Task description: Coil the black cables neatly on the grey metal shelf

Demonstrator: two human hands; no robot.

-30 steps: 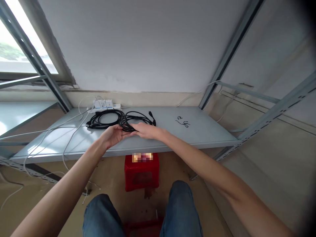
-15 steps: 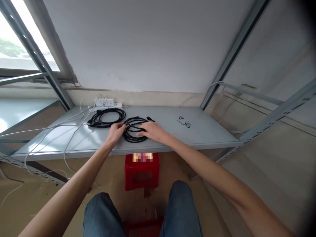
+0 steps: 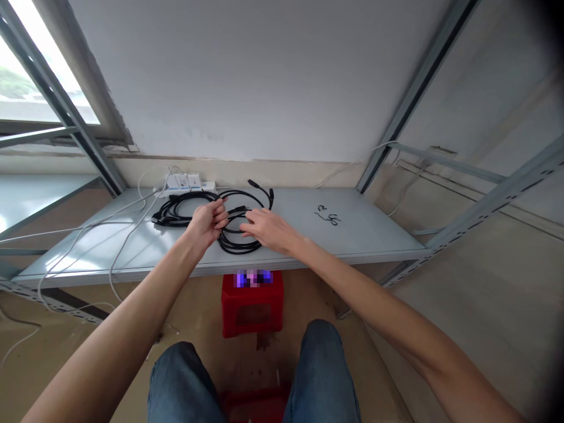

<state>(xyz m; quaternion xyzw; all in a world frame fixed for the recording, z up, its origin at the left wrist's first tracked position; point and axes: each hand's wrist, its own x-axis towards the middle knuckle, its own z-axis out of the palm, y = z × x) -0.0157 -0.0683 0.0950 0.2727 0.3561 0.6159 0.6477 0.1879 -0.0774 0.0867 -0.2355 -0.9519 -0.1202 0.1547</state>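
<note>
Two coils of black cable lie on a grey metal shelf point(image 3: 361, 238). My left hand point(image 3: 207, 222) is closed on the left side of the nearer coil point(image 3: 240, 242) and lifts part of it, so a loop with its plug ends point(image 3: 262, 191) stands raised toward the wall. My right hand point(image 3: 267, 229) rests on the same coil's right side, fingers pinching a strand. The second black coil point(image 3: 176, 211) lies flat just left of my left hand.
A white power strip point(image 3: 187, 183) sits at the back of the shelf with white cables point(image 3: 110, 235) trailing left and down. A small black twist tie point(image 3: 328, 217) lies to the right. A red plastic stool point(image 3: 252, 305) stands under the shelf, beyond my knees.
My left hand has closed on the nearer coil and raised it. The coil's plug ends have swung up and back toward the wall. My right hand has shifted slightly left onto the strands.
</note>
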